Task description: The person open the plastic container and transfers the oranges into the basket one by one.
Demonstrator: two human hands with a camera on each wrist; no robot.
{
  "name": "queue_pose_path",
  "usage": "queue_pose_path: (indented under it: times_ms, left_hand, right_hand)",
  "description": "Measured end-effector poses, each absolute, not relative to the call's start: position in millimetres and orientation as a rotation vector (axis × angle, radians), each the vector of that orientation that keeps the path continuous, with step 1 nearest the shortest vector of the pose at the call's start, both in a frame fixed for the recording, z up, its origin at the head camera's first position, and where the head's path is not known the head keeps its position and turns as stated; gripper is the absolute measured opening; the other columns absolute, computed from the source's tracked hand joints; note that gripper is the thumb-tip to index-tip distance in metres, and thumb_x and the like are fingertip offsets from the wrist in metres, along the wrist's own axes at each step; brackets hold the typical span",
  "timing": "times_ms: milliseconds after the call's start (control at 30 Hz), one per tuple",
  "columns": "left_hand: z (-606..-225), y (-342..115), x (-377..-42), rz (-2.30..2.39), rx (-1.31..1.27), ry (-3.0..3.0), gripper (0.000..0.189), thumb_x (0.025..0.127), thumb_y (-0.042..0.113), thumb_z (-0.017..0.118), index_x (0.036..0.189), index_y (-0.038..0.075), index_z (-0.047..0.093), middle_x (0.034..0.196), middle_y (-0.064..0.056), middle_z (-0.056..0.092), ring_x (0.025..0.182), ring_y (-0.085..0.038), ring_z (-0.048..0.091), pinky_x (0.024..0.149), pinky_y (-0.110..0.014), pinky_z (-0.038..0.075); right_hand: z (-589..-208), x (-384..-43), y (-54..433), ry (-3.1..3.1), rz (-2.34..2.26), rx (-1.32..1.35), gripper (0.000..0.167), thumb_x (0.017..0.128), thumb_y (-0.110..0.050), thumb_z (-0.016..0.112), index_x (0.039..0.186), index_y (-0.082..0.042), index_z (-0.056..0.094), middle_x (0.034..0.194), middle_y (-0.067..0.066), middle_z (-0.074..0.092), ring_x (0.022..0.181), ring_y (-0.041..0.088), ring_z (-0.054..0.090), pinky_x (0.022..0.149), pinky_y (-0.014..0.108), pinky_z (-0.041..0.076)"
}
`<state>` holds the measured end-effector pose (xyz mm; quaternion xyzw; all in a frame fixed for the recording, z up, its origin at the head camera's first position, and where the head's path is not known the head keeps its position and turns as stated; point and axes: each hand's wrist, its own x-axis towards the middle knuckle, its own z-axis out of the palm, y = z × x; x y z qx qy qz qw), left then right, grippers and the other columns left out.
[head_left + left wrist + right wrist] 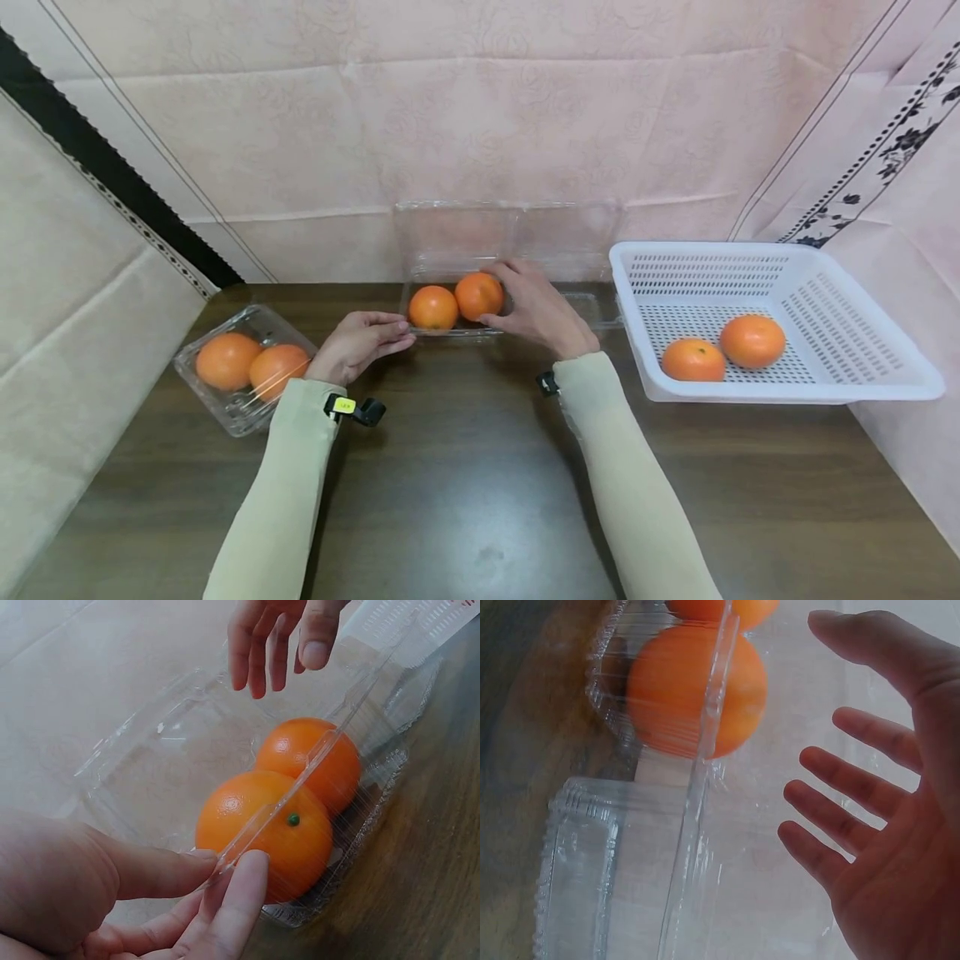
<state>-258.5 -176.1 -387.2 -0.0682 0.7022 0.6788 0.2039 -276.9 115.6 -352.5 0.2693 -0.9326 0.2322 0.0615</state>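
Observation:
A clear plastic clamshell container [517,329] stands at the table's far edge with its lid [517,237] raised against the cloth. Two oranges sit side by side in its left part: a left orange [433,307] with a green stem spot, and a right orange [480,296]. My left hand [150,900] pinches the container's front rim at the left corner between thumb and fingers. Over the container, beside the right orange, is my right hand [885,780]; its fingers are spread and its palm holds nothing. A gap shows between that hand and the oranges in both wrist views.
A white perforated basket [780,393] on the right holds two oranges [752,341]. On the left, near my left wrist, sits another clear container [243,417] with two oranges [227,361] inside. Patterned cloth [480,125] hangs behind the wooden table [465,500].

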Motion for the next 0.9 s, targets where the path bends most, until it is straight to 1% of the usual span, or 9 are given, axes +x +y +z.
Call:
queue_pose_path:
  times_ms: [133,233,467,600,733,900]
  left_hand:
    - [-388,-177,-258,1.888,-0.198,1.960,0.045,0.104,0.006,0.056,0.146,-0.007,0.045,0.130,-0.016,0.058,0.104,-0.013,0.071,0.113,-0.041,0.048]
    - [-388,-177,-258,1.888,-0.193,1.959,0.045,0.105,0.007,0.056,0.146,-0.007,0.044,0.131,-0.016,0.058,0.104,-0.013,0.070,0.113,-0.040,0.048]
    - [-388,-178,-257,1.867,-0.199,1.986,0.044,0.105,0.009,0.056,0.146,-0.005,0.045,0.136,-0.019,0.056,0.109,-0.017,0.069,0.113,-0.040,0.049]
    - [-389,-177,-257,1.862,-0.195,1.995,0.044,0.105,0.010,0.056,0.145,-0.005,0.046,0.137,-0.020,0.056,0.110,-0.019,0.068,0.111,-0.038,0.051]
    - [-390,-176,-258,1.864,-0.194,2.001,0.043,0.105,0.010,0.057,0.144,-0.004,0.047,0.136,-0.019,0.056,0.112,-0.020,0.068,0.111,-0.039,0.051]
    - [-390,-175,-257,1.890,-0.168,1.989,0.042,0.105,0.006,0.053,0.144,-0.007,0.044,0.134,-0.018,0.055,0.105,-0.016,0.069,0.111,-0.040,0.051]
  right_hand:
    - [-354,-282,111,-2.831,0.677,0.827,0.069,0.088,-0.039,0.080,0.146,-0.018,0.051,0.144,0.003,0.052,0.122,0.023,0.051,0.110,0.042,0.050]
    - [-355,-284,109,-2.826,0.675,0.842,0.070,0.087,-0.038,0.081,0.147,-0.018,0.050,0.146,0.003,0.051,0.122,0.023,0.050,0.109,0.041,0.050]
    - [-358,-289,103,-2.856,0.672,0.860,0.071,0.088,-0.034,0.081,0.149,-0.019,0.048,0.156,0.004,0.043,0.133,0.026,0.045,0.117,0.045,0.045]
    - [-359,-292,102,-2.866,0.651,0.870,0.071,0.088,-0.033,0.082,0.148,-0.017,0.048,0.155,0.005,0.043,0.134,0.025,0.044,0.118,0.044,0.045]
    - [-361,-294,101,-2.866,0.631,0.873,0.070,0.087,-0.032,0.082,0.148,-0.017,0.048,0.152,0.004,0.046,0.131,0.025,0.044,0.117,0.043,0.045]
    - [-364,-299,101,-2.829,0.563,0.919,0.070,0.086,-0.028,0.084,0.146,-0.014,0.050,0.148,0.007,0.049,0.134,0.027,0.046,0.118,0.042,0.044]
